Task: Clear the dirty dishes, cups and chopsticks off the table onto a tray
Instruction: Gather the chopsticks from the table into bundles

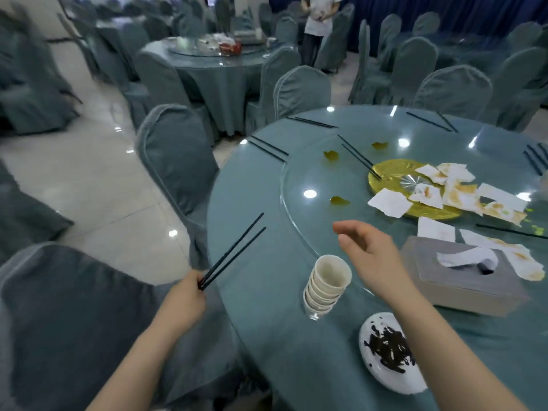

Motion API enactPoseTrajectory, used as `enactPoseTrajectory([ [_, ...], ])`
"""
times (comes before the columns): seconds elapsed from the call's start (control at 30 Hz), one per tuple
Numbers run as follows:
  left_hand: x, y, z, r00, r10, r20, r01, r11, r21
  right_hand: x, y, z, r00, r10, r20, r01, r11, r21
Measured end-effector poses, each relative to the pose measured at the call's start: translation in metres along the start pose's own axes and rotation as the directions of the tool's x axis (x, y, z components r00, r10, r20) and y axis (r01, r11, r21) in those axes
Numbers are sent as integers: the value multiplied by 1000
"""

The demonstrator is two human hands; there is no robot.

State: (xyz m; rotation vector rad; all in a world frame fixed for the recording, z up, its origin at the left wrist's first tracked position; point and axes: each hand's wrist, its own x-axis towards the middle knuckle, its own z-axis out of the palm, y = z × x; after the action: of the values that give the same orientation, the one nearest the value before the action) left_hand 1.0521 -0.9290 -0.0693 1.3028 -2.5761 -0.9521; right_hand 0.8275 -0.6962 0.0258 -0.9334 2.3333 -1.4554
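Observation:
My left hand (185,298) grips a pair of black chopsticks (237,247) at their near end, at the table's left edge. Above the glass turntable (299,209), my right hand (367,250) hovers with relaxed fingers and holds nothing. Just below it stands a stack of several white cups (326,284). A white dish (385,351) with dark scraps lies near the front edge. More black chopstick pairs lie on the table: one (268,148) at the left rim, one (314,122) further back, one (357,157) reaching a gold plate (385,180). No tray is in view.
Stained napkins (462,191) cover the gold plate and the turntable. A grey tissue box (462,277) sits right of my right hand. Covered chairs (178,161) ring the round table (255,292). A person (318,28) stands by a far table (213,54).

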Motion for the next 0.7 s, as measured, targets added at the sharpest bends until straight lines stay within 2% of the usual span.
enactPoseTrajectory([
  [0.13, -46, -19, -30, 999, -1, -51, 0, 1000, -20, -9, -32, 56, 977, -110, 181, 125, 990, -69],
  [0.3, -85, -45, -66, 990, -46, -136, 43, 999, -30, -32, -75, 126, 853, -292, 432, 402, 896, -189],
  [0.43, -111, -72, -92, 986, -29, -165, 24, 999, -33, -51, -100, 180, 690, -459, 560, 660, 718, -224],
  [0.57, -133, -107, -124, 985, -2, -175, -5, 999, -38, -66, -131, 245, 478, -583, 657, 861, 460, -218],
  [0.63, -142, -129, -147, 983, -15, -181, 13, 1000, -15, -76, -150, 281, 429, -607, 669, 897, 371, -239],
  [0.7, -149, -151, -171, 981, -28, -193, 33, 999, 26, -85, -170, 314, 422, -640, 643, 906, 332, -264],
])
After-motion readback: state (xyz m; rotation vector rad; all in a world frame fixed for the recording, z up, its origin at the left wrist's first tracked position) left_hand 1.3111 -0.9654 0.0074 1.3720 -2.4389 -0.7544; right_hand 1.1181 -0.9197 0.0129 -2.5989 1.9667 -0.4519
